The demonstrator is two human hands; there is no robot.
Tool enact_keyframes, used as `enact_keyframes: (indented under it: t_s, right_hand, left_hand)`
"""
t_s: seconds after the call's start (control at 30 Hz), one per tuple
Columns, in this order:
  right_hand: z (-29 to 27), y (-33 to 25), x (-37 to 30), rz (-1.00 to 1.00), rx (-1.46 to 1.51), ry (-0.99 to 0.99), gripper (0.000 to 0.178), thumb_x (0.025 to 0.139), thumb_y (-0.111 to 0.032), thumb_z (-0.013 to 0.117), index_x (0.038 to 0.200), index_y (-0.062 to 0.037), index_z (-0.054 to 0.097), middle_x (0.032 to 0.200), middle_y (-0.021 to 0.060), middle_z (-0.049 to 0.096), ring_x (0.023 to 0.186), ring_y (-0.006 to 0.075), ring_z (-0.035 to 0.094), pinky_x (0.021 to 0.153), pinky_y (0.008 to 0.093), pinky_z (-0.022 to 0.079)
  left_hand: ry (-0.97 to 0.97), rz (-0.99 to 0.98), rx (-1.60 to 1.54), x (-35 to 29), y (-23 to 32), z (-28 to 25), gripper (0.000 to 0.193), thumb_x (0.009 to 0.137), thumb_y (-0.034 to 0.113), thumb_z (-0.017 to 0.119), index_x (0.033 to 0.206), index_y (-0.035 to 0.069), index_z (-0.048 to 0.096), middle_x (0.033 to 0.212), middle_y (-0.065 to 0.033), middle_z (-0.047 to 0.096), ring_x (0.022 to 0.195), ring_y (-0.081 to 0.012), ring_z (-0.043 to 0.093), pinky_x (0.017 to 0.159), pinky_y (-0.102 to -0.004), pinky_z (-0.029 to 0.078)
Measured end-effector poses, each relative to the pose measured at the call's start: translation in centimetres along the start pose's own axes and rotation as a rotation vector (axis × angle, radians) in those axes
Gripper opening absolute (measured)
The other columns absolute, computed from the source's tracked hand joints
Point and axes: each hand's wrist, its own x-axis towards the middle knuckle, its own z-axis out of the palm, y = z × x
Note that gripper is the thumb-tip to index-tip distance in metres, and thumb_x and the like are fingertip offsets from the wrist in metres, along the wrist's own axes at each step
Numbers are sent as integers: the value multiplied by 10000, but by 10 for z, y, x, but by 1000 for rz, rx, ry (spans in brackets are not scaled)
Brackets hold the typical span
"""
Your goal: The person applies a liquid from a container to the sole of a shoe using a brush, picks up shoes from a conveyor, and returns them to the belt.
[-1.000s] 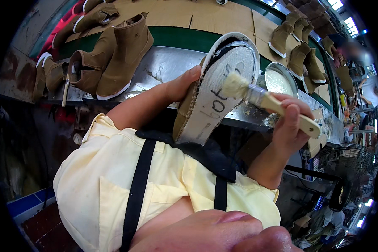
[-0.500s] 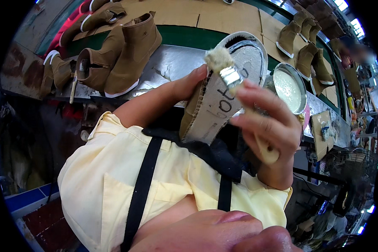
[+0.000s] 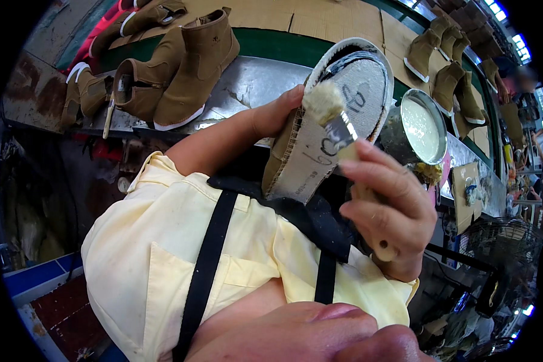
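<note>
Brown and soft-looking, the upturned boot point(image 3: 312, 148) with a stitched, pale fabric sole point(image 3: 304, 170) sits against the black apron point(image 3: 311, 220), its long axis running up and rightward from there. The person's left grip point(image 3: 282, 113) clasps its left side, nearer the whitish bristles point(image 3: 324, 104). From the sole's right, the person's right grip point(image 3: 395, 208) curls around a pale-handled flat brush point(image 3: 342, 130) slanting up-left across it; the bristles overlap its left edge, contact uncertain.
</note>
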Motion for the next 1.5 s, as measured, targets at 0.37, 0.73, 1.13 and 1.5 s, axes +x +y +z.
enact_keyframes:
  t_s: [0.37,0.73,1.13,1.5]
  right_hand:
    - [-18,20,24,75,-28,128,162,601,76,638,734,-15,616,1004,183,602,1035,340,555,866,376,448]
    - [-41,22,-4,247,-121,279,116,599,43,582,710,13,598,932,177,624,948,314,597,835,353,442]
    - [-29,3,-42,311,-114,579,106,689,-7,666,785,5,623,933,208,622,910,329,608,835,382,460]
    - [3,18,3,73,-118,550,148,672,35,670,811,-1,632,961,198,613,941,334,599,835,379,470]
  left_hand:
    - [-133,-57,83,10,9,20,972,677,745,461,1301,19,298,1183,-142,489,1058,-207,510,864,-328,436]
    - [-135,-32,43,3,10,18,952,688,708,499,1294,4,289,1177,-156,477,1022,-211,515,839,-336,449]
    - [-104,-25,132,-8,10,5,888,732,699,444,1255,-14,368,1154,-162,510,1013,-226,536,845,-348,451]
    - [-61,-46,174,-9,4,-1,889,723,719,427,1210,-25,423,1092,-158,554,976,-223,558,827,-340,457]
